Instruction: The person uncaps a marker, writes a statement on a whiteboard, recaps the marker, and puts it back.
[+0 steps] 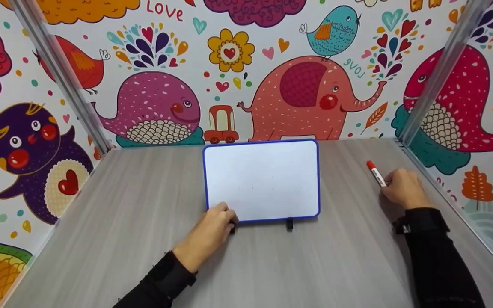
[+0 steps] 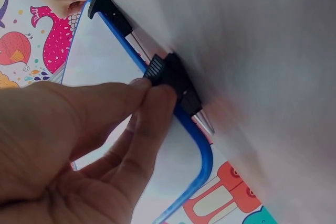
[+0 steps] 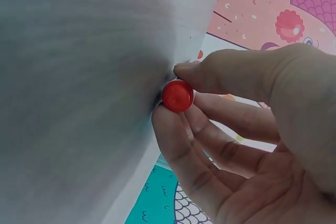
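Left hand (image 1: 207, 232): thumb and fingers pinched on a black foot (image 2: 181, 85) at the whiteboard's lower edge; the board is presumably steadied there, since the grip is low and leaves most of the writing face uncovered. Right hand (image 1: 405, 188): white marker (image 1: 377, 175) grasped between thumb and fingers by its near portion, red far end left exposed; whether its barrel is touching the counter cannot be told.

Farther out: whiteboard (image 1: 268, 171) is propped on the counter (image 1: 298, 265), between the hands, its face turned to the person. A second black foot (image 1: 289, 224) is set under the right part, likely for balance. Beyond, the counter is enclosed by patterned walls (image 1: 229, 90).
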A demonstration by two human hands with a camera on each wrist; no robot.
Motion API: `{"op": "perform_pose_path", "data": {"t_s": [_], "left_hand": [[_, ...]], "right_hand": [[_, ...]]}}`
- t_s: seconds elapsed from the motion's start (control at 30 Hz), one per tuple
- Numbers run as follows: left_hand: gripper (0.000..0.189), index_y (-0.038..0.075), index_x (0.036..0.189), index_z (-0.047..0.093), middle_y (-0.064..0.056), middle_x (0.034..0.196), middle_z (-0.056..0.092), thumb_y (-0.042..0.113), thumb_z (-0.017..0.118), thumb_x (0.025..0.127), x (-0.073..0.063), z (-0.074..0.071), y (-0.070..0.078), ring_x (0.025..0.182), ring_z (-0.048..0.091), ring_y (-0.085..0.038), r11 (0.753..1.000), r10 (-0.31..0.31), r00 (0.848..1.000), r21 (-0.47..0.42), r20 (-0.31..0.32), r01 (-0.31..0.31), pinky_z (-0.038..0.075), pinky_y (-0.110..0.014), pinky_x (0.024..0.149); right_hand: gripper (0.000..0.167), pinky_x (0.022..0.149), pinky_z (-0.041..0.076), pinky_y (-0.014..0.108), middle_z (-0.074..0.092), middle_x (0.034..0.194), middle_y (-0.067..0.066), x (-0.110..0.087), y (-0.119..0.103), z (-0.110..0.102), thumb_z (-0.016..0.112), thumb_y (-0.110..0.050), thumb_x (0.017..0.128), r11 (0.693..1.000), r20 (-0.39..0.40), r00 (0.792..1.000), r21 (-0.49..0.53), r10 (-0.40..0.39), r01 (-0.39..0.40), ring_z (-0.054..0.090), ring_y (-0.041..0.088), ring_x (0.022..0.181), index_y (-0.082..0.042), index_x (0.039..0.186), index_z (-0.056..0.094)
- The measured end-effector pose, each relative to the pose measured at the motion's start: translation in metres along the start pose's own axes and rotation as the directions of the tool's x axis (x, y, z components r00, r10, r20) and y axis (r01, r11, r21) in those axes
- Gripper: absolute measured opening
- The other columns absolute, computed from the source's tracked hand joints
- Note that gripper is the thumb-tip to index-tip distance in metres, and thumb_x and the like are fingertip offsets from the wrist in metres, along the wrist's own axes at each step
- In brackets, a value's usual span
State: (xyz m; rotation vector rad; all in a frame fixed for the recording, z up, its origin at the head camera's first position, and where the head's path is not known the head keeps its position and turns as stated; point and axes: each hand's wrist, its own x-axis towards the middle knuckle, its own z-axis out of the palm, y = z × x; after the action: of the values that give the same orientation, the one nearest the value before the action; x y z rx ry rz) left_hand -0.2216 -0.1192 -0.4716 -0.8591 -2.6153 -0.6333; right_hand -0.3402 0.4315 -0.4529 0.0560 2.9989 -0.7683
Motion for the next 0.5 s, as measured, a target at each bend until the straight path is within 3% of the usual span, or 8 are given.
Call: {"op": "perform_pose_path", "data": {"t_s": [0.23,0.5], "left_hand": [[0.014,-0.003,0.102,0.085,-0.011,0.095,0.070,-0.016,0.083,0.097,0.000,0.000,0.001,0.091,0.077,-0.026,1.000,0.001,1.000,0.000,-0.001,-0.001,0.071,-0.032,0.079],[0.016,-0.001,0.100,0.084,-0.010,0.093,0.069,-0.016,0.082,0.097,0.000,-0.002,0.000,0.090,0.075,-0.025,1.000,0.020,1.000,-0.021,-0.015,-0.021,0.070,-0.034,0.080]], "right_hand": [[0.027,0.071,0.057,0.031,0.076,0.100,0.026,0.001,-0.006,0.004,0.078,-0.001,0.099,1.000,-0.023,0.999,-0.004,-0.025,0.025,0.066,0.033,0.086,0.017,0.119,0.079],[0.021,0.062,0.053,0.030,0.076,0.092,0.023,-0.002,-0.023,0.009,0.081,-0.002,0.096,0.995,-0.127,0.987,-0.006,-0.100,0.100,0.066,0.030,0.077,0.014,0.108,0.082]]}}
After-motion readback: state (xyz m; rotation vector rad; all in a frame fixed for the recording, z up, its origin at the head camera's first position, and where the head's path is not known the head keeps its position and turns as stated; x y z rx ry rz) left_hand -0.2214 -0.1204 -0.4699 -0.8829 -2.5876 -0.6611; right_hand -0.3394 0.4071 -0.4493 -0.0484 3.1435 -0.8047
